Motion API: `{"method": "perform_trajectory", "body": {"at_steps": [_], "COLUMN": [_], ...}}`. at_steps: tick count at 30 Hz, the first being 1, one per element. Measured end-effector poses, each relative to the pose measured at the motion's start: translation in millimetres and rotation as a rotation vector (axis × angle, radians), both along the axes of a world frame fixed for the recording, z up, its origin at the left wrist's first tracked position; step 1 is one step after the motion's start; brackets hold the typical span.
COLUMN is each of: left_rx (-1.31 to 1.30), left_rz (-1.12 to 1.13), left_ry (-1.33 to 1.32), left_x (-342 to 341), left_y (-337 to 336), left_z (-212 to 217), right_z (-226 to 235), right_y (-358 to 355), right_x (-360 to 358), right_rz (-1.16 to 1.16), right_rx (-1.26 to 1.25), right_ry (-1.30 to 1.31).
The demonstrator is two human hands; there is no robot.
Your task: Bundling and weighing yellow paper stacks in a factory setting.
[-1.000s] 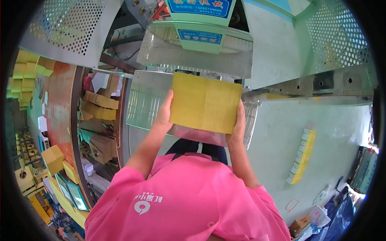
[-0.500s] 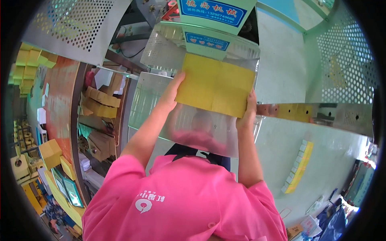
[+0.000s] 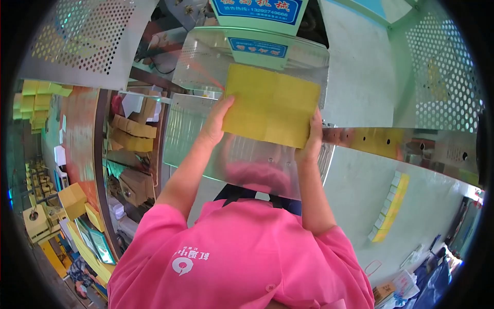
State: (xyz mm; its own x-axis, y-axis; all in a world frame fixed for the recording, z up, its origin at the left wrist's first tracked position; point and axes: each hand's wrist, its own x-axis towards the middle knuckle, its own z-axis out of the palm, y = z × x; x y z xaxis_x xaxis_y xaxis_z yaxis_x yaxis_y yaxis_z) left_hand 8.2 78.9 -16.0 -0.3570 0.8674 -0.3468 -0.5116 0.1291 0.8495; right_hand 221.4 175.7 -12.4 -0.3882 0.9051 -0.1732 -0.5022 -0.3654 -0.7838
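A yellow rectangular sheet (image 3: 271, 105), like thin card or paper, is held out in front of me with a faint crease down its middle. My left hand (image 3: 218, 118) grips its left edge, the thumb lying on top. On the opposite side, my right hand (image 3: 310, 140) is closed on the lower right edge. Fingers beneath the sheet are hidden, and its thickness cannot be made out. Under it lies a shiny metal plate (image 3: 257, 170), which mirrors pink from my shirt. Just beyond the sheet stands a clear guard (image 3: 203, 64) on a pale green machine (image 3: 257, 26).
Perforated metal panels (image 3: 85, 41) flank the machine on both sides. A metal bar (image 3: 406, 144) extends to the right. Shelves with brown cardboard (image 3: 133, 134) stand at left. A row of yellow-and-white pieces (image 3: 389, 206) lies on the floor at right. Someone (image 3: 80, 270) is far off, lower left.
The whole view has shifted slightly, carrying machine, sheet and hands a little to the left. The crease looks fainter, and the sheet flatter. Both hands keep their grip.
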Motion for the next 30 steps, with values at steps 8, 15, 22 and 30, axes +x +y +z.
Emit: {"method": "perform_trajectory", "body": {"at_steps": [8, 15, 22, 30], "left_rx": [-0.001, -0.011, -0.066, -0.014], "left_rz": [0.006, -0.097, -0.082, -0.020], "left_ry": [0.072, 0.085, -0.003, -0.007], "left_x": [11.6, 13.4, 15.6, 26.1], "left_y": [10.6, 19.5, 27.8, 31.8], "left_z": [-8.2, 0.4, -5.0, 1.2], "right_z": [-14.7, -28.2, -56.5, -75.6], "right_y": [14.0, 11.6, 9.7, 12.8], "right_x": [13.0, 15.4, 17.8, 23.3], "right_rz": [-0.024, -0.048, -0.152, -0.164], "right_rx": [-0.166, -0.190, -0.190, -0.068], "right_ry": [-0.123, -0.083, -0.105, -0.312]}}
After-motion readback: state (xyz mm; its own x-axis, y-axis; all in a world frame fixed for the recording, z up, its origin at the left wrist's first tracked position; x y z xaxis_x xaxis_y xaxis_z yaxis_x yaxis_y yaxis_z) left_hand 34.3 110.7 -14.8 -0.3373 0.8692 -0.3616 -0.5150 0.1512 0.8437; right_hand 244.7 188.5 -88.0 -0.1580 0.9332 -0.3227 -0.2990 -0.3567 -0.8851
